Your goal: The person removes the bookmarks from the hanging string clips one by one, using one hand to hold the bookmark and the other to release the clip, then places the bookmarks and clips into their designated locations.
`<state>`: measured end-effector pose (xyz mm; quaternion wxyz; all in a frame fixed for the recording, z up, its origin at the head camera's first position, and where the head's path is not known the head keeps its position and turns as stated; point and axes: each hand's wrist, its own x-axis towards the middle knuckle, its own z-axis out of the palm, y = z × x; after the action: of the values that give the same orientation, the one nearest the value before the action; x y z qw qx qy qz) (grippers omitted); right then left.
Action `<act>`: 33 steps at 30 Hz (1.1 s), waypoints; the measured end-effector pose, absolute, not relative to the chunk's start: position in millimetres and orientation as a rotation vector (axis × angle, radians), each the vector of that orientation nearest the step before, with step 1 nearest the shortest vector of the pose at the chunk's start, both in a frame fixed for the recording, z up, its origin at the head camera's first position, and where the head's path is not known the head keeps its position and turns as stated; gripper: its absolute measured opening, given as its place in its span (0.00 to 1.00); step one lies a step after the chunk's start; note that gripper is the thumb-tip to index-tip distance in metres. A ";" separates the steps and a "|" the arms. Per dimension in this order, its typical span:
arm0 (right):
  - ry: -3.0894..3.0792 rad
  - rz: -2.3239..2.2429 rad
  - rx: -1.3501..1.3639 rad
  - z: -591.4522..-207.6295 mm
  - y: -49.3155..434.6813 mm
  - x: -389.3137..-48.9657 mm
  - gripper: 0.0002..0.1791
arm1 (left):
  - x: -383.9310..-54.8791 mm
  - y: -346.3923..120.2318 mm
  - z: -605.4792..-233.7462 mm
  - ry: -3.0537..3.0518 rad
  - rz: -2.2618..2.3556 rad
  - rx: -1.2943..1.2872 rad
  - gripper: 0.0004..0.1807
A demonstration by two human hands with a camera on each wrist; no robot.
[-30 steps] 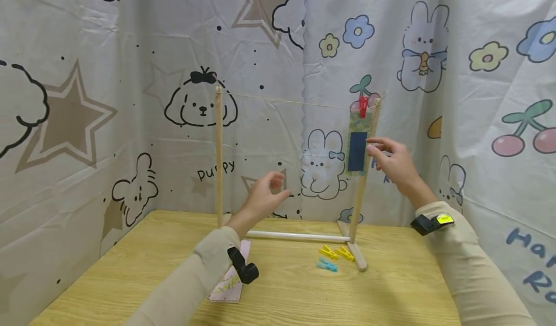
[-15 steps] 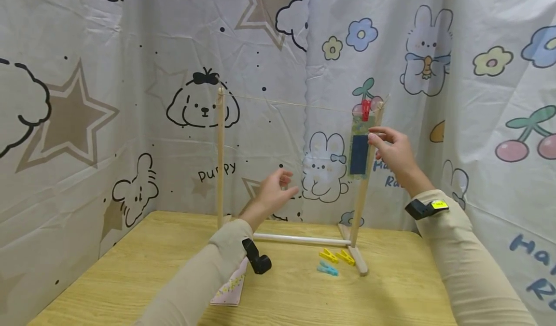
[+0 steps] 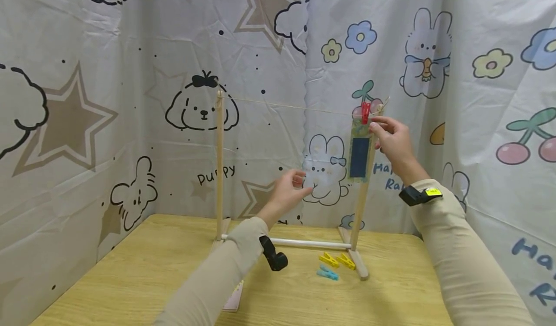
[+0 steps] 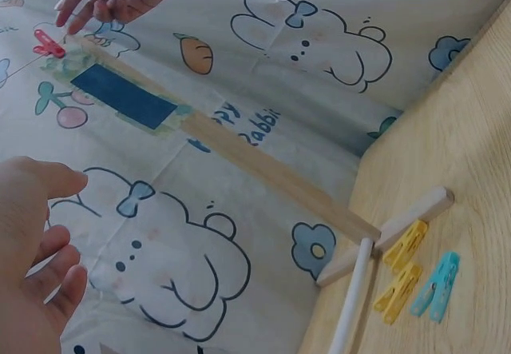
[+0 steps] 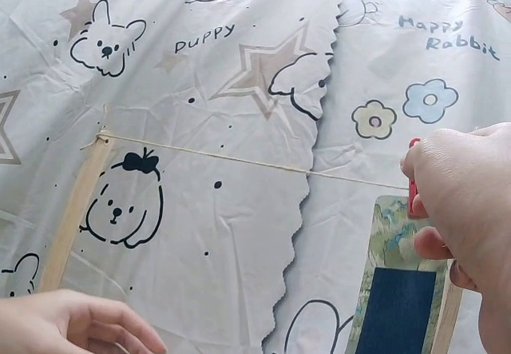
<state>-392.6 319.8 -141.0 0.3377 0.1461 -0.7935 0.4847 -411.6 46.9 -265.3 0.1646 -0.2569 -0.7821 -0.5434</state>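
A tall card (image 3: 358, 158), green-patterned with a dark blue rectangle, hangs from the string (image 3: 282, 105) by a red clothespin (image 3: 366, 113). Just right of the card's top, below the clothespin, my right hand (image 3: 394, 141) is raised with bent, loose fingers. In the left wrist view its fingertips are close to the clothespin (image 4: 49, 44) and appear to pinch nothing. My left hand (image 3: 286, 191) floats in front of the frame, left of the card, thumb and fingers apart around nothing. The right wrist view shows the right hand (image 5: 471, 202) partly covering the clothespin.
Wooden posts (image 3: 219, 166) and a white crossbar (image 3: 310, 243) carry the string. Two yellow clothespins (image 3: 328, 259) and a blue one (image 3: 327, 272) lie by the right foot (image 3: 358, 265). A pink card (image 3: 233, 301) lies on the table (image 3: 130, 268), mostly behind the left sleeve.
My right hand has risen along the card's right edge toward the clothespin. The left hand has moved right, and its sleeve now covers more of the pink card.
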 end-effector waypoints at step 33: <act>-1.915 1.349 0.386 -118.5 314.4 -411.6 0.24 | -438.0 114.0 -267.3 -2.236 -1.589 -0.728 0.22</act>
<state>-411.6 314.4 -118.5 0.3744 0.1509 -0.7479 0.5270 -438.0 114.0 -267.3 0.1513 -0.2537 -0.7788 -0.5534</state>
